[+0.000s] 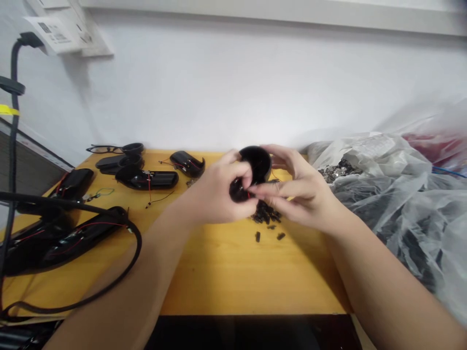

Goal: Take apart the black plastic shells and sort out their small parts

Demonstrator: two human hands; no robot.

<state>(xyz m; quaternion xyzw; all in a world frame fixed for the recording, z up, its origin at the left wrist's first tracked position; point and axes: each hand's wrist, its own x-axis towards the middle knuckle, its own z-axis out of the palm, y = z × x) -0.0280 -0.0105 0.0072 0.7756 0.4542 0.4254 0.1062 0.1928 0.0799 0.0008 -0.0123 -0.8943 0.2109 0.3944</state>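
Above the middle of the table, my left hand (219, 189) is closed round a black plastic shell (258, 160) with a round, cup-shaped end facing me. My right hand (306, 187) has its thumb and forefinger pinched at a short red wire (249, 195) by the shell's lower part. Its other fingers reach behind the cup's right side. The fingers hide most of the shell's lower part. Under my hands lies a pile of small black plastic pieces (266, 212), with several loose ones in front.
Similar black shells with thin red and black wires (153, 180) lie at the left of the wooden table (233, 272). A thick black cable (136, 248) loops across the left side. Clear plastic bags (412, 218) holding parts crowd the right. A white wall (226, 87) stands behind.
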